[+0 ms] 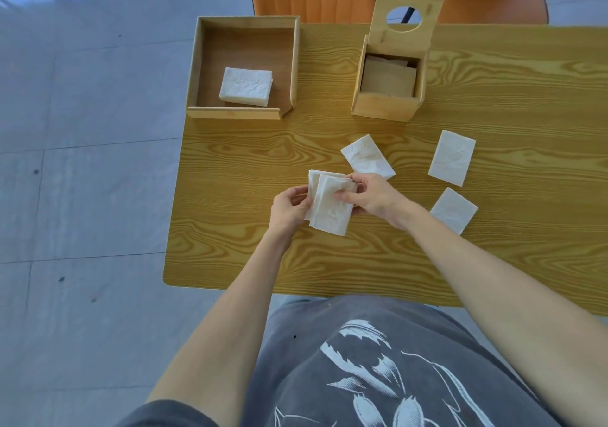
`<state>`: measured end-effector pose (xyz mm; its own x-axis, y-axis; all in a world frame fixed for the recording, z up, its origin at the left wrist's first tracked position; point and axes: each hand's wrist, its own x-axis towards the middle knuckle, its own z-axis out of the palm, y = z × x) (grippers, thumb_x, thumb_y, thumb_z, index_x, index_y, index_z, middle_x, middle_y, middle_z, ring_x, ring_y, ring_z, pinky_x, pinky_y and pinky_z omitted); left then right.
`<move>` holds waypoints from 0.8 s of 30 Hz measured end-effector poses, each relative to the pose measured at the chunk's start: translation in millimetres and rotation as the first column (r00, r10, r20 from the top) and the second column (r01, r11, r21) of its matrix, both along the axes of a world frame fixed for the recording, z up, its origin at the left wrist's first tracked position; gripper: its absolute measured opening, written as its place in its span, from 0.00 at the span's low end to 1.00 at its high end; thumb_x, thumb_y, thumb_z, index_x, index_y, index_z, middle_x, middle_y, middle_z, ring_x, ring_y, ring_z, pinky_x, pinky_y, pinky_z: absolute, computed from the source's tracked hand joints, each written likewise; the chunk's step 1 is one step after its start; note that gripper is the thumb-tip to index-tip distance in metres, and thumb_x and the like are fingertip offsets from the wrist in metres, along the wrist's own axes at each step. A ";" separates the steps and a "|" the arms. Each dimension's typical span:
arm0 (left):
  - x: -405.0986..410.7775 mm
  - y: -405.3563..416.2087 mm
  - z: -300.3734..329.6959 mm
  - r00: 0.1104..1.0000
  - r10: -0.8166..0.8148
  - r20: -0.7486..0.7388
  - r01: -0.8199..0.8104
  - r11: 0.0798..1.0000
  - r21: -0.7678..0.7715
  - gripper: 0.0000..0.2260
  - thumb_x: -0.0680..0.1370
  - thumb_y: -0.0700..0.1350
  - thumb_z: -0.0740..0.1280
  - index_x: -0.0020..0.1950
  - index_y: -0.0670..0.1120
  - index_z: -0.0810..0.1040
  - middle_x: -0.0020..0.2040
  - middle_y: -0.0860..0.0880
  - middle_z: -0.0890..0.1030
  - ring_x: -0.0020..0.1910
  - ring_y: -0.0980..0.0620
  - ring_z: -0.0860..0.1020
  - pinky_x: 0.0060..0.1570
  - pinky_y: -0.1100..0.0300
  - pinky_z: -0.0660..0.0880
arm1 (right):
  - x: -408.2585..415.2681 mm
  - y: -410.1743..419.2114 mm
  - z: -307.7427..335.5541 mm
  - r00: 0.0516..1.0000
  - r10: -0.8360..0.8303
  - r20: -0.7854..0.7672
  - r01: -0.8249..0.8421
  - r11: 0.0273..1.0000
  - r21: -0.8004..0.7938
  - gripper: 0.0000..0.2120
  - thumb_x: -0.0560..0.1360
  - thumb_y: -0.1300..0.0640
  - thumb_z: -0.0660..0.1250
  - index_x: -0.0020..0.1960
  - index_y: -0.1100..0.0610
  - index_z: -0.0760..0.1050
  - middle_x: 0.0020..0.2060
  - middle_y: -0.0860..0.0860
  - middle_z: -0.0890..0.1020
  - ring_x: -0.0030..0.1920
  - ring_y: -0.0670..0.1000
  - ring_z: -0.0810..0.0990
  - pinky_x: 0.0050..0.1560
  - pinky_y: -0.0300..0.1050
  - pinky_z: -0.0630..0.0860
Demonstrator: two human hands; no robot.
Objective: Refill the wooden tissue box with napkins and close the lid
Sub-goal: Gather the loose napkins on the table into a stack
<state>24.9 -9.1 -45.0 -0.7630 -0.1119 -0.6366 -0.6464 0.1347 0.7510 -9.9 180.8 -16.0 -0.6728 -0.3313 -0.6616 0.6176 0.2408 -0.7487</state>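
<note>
Both hands met over the middle of the tabletop (230, 262), a wood-grain laminate slab with rounded corners. The left hand (289, 207) pinched the left edge of a small stack of folded napkins (330, 207), thumb on top, its grip clamped on the soft, crinkled white paper. The right hand (371, 198) pressed on the stack's right side, fingers curled over the top sheet, its grip likewise closed on the napkins. The stack's layers were slightly fanned, not squared.

Three more single folded napkins lay flat toward the right edge: one tilted rectangle (367, 160) just beyond the right hand, one (452, 157) farther right, and one (454, 210) nearer the front, beside the right forearm.

The wooden tissue box (385, 105), a pale plywood cube, stood toward the far edge, right of centre. Its hinged lid (411, 8) stood upright, with an oval hole cut through it. Inside, a shaded flat layer showed low down; whether paper or board I cannot tell.

At the far left corner sat a shallow square wooden tray (197, 64) with a darker floor, holding a thick rectangular block of white napkins (246, 87).
</note>
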 end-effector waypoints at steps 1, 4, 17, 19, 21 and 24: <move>-0.1 0.4 0.3 1.000 0.005 0.007 -0.005 1.000 0.010 0.13 0.79 0.40 0.67 0.64 0.42 0.78 0.53 0.46 0.84 0.48 0.54 0.82 0.39 0.69 0.77 | -2.9 -3.7 -0.8 1.000 0.014 -0.004 -0.014 1.000 0.007 0.10 0.77 0.62 0.70 0.57 0.54 0.77 0.49 0.52 0.84 0.51 0.49 0.83 0.45 0.42 0.83; -0.7 1.5 -1.5 0.999 0.035 0.026 -0.035 0.999 0.017 0.11 0.80 0.42 0.66 0.61 0.43 0.79 0.52 0.46 0.84 0.48 0.52 0.82 0.45 0.62 0.79 | -11.7 -13.2 -6.3 0.997 0.055 -0.058 -0.050 0.996 0.078 0.09 0.77 0.62 0.70 0.56 0.56 0.77 0.49 0.55 0.82 0.52 0.53 0.82 0.51 0.49 0.83; -0.6 8.5 -8.5 0.992 0.123 -0.003 -0.123 0.992 -0.027 0.13 0.76 0.43 0.73 0.59 0.44 0.79 0.51 0.44 0.85 0.51 0.48 0.83 0.51 0.56 0.80 | -23.5 -26.4 -21.5 0.855 0.265 -0.446 0.029 0.834 0.551 0.13 0.73 0.53 0.73 0.57 0.51 0.79 0.48 0.47 0.82 0.47 0.48 0.80 0.49 0.49 0.79; -1.7 9.2 -9.9 0.992 0.130 0.009 -0.129 0.991 -0.041 0.12 0.76 0.43 0.73 0.58 0.46 0.79 0.51 0.45 0.85 0.53 0.48 0.83 0.54 0.53 0.80 | -26.5 -21.7 -18.9 0.840 0.241 -0.486 0.072 0.838 0.540 0.12 0.73 0.53 0.74 0.56 0.51 0.80 0.47 0.47 0.82 0.44 0.46 0.80 0.48 0.48 0.80; -2.0 10.1 -11.5 0.990 0.137 0.019 -0.136 0.989 -0.054 0.12 0.76 0.44 0.73 0.58 0.47 0.79 0.51 0.45 0.85 0.53 0.48 0.83 0.55 0.52 0.79 | -30.6 -16.9 -14.5 0.831 0.212 -0.514 0.113 0.842 0.528 0.10 0.73 0.53 0.73 0.54 0.52 0.81 0.47 0.48 0.83 0.42 0.47 0.81 0.48 0.48 0.80; -2.2 11.6 -11.9 0.988 0.152 0.033 -0.149 0.987 -0.067 0.12 0.76 0.45 0.72 0.59 0.47 0.80 0.51 0.46 0.85 0.52 0.49 0.82 0.56 0.51 0.79 | -37.1 -11.5 -4.1 0.818 0.120 -0.562 0.200 0.857 0.475 0.06 0.75 0.54 0.71 0.51 0.53 0.82 0.44 0.47 0.84 0.38 0.47 0.82 0.42 0.48 0.82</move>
